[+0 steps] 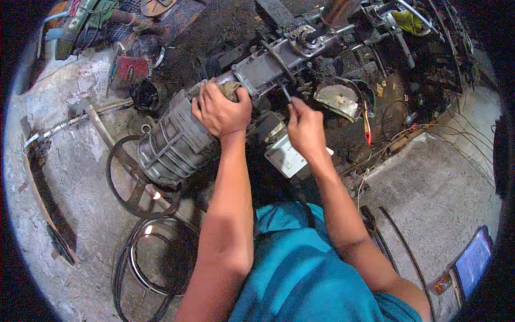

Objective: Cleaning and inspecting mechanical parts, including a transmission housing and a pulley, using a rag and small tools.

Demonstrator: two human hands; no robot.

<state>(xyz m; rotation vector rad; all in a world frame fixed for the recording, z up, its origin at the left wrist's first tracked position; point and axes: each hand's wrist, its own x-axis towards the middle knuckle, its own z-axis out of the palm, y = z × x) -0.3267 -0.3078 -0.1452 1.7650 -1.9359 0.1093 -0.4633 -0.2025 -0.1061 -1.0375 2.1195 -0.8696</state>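
A grey ribbed metal gearbox housing [179,137] lies slantwise in front of me, its flat rectangular top face [260,72] up. My left hand [222,110] is closed over a crumpled brownish rag [230,90] and presses it onto the housing beside that face. In my right hand [307,129] is a thin metal rod-like tool [285,91]; the fist hides its near end. The tool's far end meets the edge of the housing, close to a dark curved bar [276,56] that crosses the top face.
Below my right hand lies a white box-like panel [288,155]. To its right are a round metal cover [338,99] and a red-handled brush [367,126]. Black hoops and a ring [134,257] lie on the floor at left. Wires [429,129] run along the right.
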